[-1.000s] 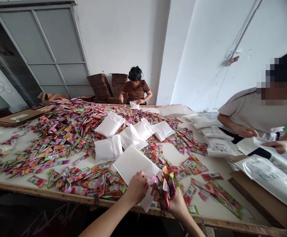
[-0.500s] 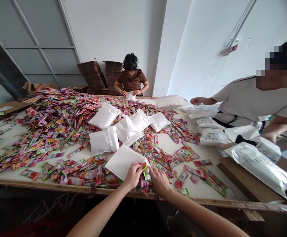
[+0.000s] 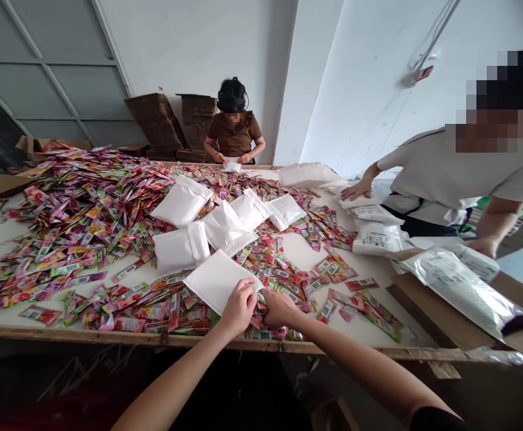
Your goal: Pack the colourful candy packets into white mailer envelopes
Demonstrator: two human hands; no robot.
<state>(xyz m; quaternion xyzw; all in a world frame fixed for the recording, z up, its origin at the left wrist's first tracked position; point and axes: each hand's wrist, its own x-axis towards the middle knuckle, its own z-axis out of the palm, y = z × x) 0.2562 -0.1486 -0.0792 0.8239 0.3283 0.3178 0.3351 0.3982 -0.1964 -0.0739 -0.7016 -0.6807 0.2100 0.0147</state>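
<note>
A white padded mailer (image 3: 218, 280) lies tilted on the loose packets just in front of me. My left hand (image 3: 239, 305) is closed on the near edge of the mailer, at its mouth, thumb on top. Close beside it, my right hand (image 3: 280, 307) has its fingers curled at the same mouth, around small colourful packets that are mostly hidden by the two hands. Several plump white mailers, one of them (image 3: 181, 248) nearest on the left, lie just beyond on the packets.
A large heap of colourful packets (image 3: 85, 197) covers the table's left side. A wooden rim (image 3: 121, 339) runs along the near edge. Right, a silver-white bag (image 3: 463, 290) lies on an open carton (image 3: 418, 299). One person (image 3: 232, 134) sits opposite; another (image 3: 450, 179) leans over white bags at right.
The packets between my hands have mostly gone out of sight at the mailer's mouth. My hands have drawn closer together. The person at right has lowered a hand onto the white bags.
</note>
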